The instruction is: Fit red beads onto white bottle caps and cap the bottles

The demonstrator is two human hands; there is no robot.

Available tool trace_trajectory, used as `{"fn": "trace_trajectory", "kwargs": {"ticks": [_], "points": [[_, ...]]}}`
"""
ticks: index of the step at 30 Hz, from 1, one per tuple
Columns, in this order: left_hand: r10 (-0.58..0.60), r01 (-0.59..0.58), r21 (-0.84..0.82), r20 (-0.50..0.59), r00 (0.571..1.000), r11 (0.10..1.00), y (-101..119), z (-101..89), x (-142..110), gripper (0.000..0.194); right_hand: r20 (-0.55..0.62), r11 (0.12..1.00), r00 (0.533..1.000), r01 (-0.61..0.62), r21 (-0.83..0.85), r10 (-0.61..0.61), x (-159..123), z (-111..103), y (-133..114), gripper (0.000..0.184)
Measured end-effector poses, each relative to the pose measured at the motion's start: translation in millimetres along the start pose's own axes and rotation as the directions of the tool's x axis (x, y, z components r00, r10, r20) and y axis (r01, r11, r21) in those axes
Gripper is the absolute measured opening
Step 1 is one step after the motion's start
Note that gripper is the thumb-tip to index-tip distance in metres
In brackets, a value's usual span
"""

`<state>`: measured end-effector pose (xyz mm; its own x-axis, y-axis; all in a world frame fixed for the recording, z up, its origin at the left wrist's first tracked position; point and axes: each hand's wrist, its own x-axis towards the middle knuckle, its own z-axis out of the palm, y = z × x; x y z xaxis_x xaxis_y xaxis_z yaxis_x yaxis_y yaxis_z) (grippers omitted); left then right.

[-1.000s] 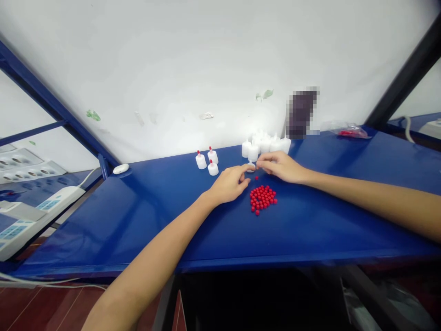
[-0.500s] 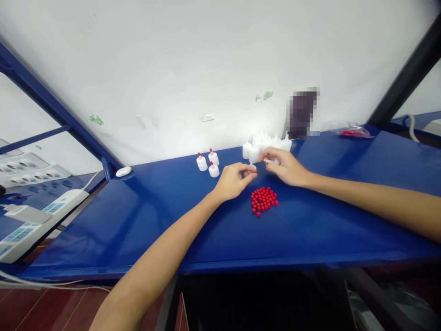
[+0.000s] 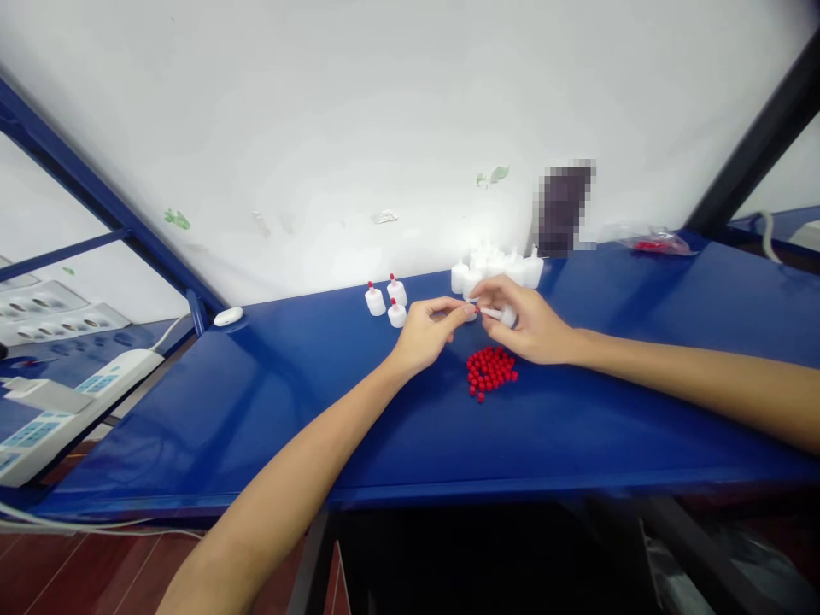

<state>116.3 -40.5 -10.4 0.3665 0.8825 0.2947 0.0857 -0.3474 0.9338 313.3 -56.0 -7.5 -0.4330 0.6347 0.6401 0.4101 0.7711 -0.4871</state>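
Note:
Between thumb and fingertips my left hand (image 3: 430, 331) pinches a small red cap (image 3: 476, 311). My right hand (image 3: 535, 323) is closed on a white dropper bottle (image 3: 506, 316), tilted so its thin nozzle points left at the cap. Cap and nozzle tip are close together; whether they touch I cannot tell. Loose red caps (image 3: 492, 369) lie in a pile just below my hands. Behind my hands stands a cluster of white bottles (image 3: 490, 265), partly hidden by my right hand. To the left, three white bottles (image 3: 396, 314) stand upright with red caps on their nozzles.
The blue table (image 3: 288, 410) meets a white wall at the back. A white oval case (image 3: 229, 317) sits at the left rear corner. A clear bag with red contents (image 3: 657, 243) lies at the right rear. Power strips (image 3: 77, 406) are at far left.
My right hand has moved slightly down and turned the bottle so its nozzle faces my left hand. My left hand has shifted slightly, bringing the cap to the nozzle's tip.

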Motion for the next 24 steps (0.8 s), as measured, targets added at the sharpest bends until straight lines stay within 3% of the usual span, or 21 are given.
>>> {"fn": "trace_trajectory", "kwargs": {"ticks": [6, 11, 18, 24], "points": [[-0.032, 0.032, -0.018, -0.011, 0.999, 0.999, 3.6, 2.6, -3.7, 0.037, 0.036, 0.997, 0.999, 0.021, -0.068, -0.018, 1.7, 1.2, 3.6, 0.031], [-0.051, 0.051, -0.034, -0.006, 0.999, 0.998, 4.7, 5.1, -5.2, 0.038, 0.114, 0.961, 0.978, 0.195, -0.198, -0.175, 0.8, 1.9, 7.9, 0.029], [0.0, 0.003, -0.087, 0.032, 0.999, 0.996, 5.6, 7.5, -4.6, 0.035, 0.093, 0.866, 0.984, 0.177, -0.467, -0.151, 5.2, -4.4, 7.3, 0.025], [0.019, -0.002, -0.121, 0.138, 0.99, 0.993, 4.2, 7.4, -5.3, 0.036, 0.092, 0.911, 0.986, 0.165, -0.379, -0.14, 4.7, -5.8, 5.1, 0.028]]}}
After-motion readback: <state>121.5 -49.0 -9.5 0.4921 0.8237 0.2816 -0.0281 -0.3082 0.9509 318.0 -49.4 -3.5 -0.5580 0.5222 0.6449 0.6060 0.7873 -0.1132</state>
